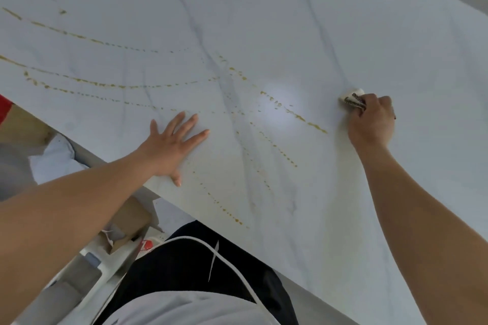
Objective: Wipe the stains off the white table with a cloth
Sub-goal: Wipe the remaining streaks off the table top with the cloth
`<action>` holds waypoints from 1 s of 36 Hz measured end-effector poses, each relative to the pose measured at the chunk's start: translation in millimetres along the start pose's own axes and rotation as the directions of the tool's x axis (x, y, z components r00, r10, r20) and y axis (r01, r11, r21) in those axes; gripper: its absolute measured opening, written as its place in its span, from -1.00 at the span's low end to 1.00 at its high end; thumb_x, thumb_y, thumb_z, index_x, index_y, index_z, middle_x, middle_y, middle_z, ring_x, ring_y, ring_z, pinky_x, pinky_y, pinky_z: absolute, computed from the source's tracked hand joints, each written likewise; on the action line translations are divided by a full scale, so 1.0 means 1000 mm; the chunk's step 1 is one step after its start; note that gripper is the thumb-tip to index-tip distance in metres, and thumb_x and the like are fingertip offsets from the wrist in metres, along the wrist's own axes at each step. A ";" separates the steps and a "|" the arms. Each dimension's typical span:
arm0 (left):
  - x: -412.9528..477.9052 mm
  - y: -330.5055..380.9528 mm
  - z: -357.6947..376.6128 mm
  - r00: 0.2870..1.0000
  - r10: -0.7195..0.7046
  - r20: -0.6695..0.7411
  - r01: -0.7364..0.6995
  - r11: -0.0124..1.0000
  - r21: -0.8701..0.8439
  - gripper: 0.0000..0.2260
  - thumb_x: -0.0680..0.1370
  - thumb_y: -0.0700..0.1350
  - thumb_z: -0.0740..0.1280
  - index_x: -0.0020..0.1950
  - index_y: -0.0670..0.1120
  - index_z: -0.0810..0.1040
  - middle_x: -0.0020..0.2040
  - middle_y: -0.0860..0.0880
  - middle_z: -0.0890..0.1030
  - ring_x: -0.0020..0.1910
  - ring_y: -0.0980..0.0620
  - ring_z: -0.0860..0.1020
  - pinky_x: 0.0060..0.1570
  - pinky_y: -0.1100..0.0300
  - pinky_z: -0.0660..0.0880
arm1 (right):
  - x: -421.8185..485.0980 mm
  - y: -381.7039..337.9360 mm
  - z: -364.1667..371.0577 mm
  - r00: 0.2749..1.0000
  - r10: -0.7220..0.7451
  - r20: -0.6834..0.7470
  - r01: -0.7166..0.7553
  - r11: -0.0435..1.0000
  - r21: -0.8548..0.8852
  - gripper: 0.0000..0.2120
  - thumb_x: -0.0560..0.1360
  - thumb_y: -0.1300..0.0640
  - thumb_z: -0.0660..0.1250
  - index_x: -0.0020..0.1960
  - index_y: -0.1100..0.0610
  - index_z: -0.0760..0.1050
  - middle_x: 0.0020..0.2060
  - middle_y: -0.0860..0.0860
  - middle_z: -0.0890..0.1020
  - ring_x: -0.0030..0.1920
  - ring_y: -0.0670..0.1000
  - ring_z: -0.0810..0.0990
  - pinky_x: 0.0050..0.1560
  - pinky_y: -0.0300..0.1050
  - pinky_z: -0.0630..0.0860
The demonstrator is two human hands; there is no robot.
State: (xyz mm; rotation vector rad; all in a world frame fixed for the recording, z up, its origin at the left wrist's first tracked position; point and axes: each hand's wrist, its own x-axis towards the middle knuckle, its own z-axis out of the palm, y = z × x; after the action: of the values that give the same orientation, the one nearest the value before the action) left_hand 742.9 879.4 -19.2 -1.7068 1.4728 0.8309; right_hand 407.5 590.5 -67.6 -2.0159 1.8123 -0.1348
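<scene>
Progress, as I judge it: early. My right hand (371, 120) grips cloth (353, 99); left hand (173, 146) lies spread on table (264, 8); yellow stains (105, 84) remain leftward.

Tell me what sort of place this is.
Likely an indoor room or workspace: a large white grey-veined table, dotted yellow-brown stain lines, and a brown cardboard box below its edge.

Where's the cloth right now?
Head view, right of centre: the cloth is bunched in the right hand on the white table, right of the stain streaks.
</scene>
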 end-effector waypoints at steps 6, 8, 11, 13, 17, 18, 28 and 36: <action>-0.003 0.002 -0.003 1.000 -0.007 0.008 0.007 1.000 0.015 0.39 0.23 0.42 0.55 0.40 0.22 -0.67 0.42 -0.04 -0.71 0.55 -0.21 -0.49 0.43 -0.52 0.06 | -0.011 -0.008 0.017 0.999 0.016 0.034 -0.017 1.000 0.009 -0.65 0.51 0.27 0.16 0.28 0.16 0.44 0.22 0.18 0.44 0.23 0.25 0.40 0.05 0.01 0.34; -0.004 0.002 -0.004 1.000 -0.006 0.007 0.006 1.000 0.017 0.39 0.23 0.42 0.54 0.42 0.22 -0.66 0.43 -0.04 -0.70 0.56 -0.22 -0.48 0.43 -0.51 0.07 | -0.020 -0.009 0.017 0.997 -0.033 0.075 0.033 0.999 0.001 -0.63 0.50 0.28 0.18 0.29 0.13 0.46 0.21 0.16 0.45 0.23 0.24 0.40 0.03 0.01 0.34; -0.004 0.001 -0.004 1.000 0.002 0.004 -0.002 1.000 0.018 0.38 0.24 0.43 0.54 0.45 0.21 -0.64 0.44 -0.05 -0.69 0.56 -0.22 -0.47 0.43 -0.51 0.07 | -0.042 -0.005 0.018 0.966 -0.195 0.169 0.198 0.980 -0.004 -0.64 0.48 0.25 0.23 0.26 0.09 0.49 0.15 0.12 0.48 0.18 0.21 0.41 0.01 0.00 0.37; -0.004 0.001 -0.004 1.000 0.003 0.003 -0.003 1.000 0.013 0.39 0.24 0.42 0.54 0.47 0.21 -0.62 0.44 -0.05 -0.69 0.56 -0.22 -0.47 0.43 -0.52 0.07 | -0.054 0.000 0.018 0.914 -0.316 0.256 0.331 0.943 -0.020 -0.67 0.46 0.22 0.26 0.21 0.05 0.48 0.08 0.03 0.48 0.13 0.15 0.42 -0.06 -0.04 0.38; -0.004 0.002 -0.002 1.000 0.000 0.007 0.000 1.000 0.012 0.39 0.24 0.41 0.55 0.46 0.22 -0.63 0.43 -0.04 -0.70 0.55 -0.21 -0.49 0.43 -0.52 0.06 | -0.045 -0.001 0.009 0.823 -0.404 0.400 0.452 0.891 -0.030 -0.74 0.46 0.20 0.24 0.12 -0.01 0.47 -0.02 -0.07 0.48 0.04 0.08 0.47 -0.06 0.02 0.48; -0.004 0.002 -0.002 1.000 0.003 0.006 -0.003 1.000 0.010 0.39 0.24 0.41 0.55 0.44 0.22 -0.65 0.43 -0.04 -0.70 0.55 -0.21 -0.50 0.43 -0.52 0.06 | -0.039 -0.002 0.008 0.832 -0.375 0.409 0.421 0.907 -0.025 -0.74 0.46 0.20 0.23 0.11 -0.02 0.48 -0.02 -0.07 0.49 0.02 0.08 0.48 -0.05 0.02 0.48; -0.007 0.000 0.001 1.000 0.007 -0.010 -0.007 1.000 0.010 0.39 0.24 0.41 0.55 0.41 0.22 -0.67 0.41 -0.03 -0.72 0.55 -0.21 -0.48 0.43 -0.52 0.07 | -0.062 -0.013 0.024 0.869 -0.320 0.377 0.330 0.943 0.041 -0.76 0.44 0.22 0.26 0.07 0.01 0.53 -0.05 -0.06 0.51 -0.06 0.05 0.46 -0.12 -0.05 0.41; -0.007 -0.002 0.004 0.999 0.017 -0.027 -0.017 1.000 0.003 0.40 0.23 0.42 0.55 0.42 0.21 -0.66 0.40 -0.03 -0.73 0.56 -0.22 -0.48 0.41 -0.53 0.08 | -0.061 -0.020 0.022 0.973 -0.084 0.216 0.058 0.991 0.123 -0.74 0.46 0.23 0.22 0.09 0.06 0.56 0.01 0.02 0.52 -0.03 0.13 0.52 -0.09 -0.04 0.45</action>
State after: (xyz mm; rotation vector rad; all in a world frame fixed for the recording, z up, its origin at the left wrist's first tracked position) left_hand 743.5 886.7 -15.5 -1.7119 1.5074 0.8167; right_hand 424.8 655.8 -67.4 -1.9313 1.5607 -0.0339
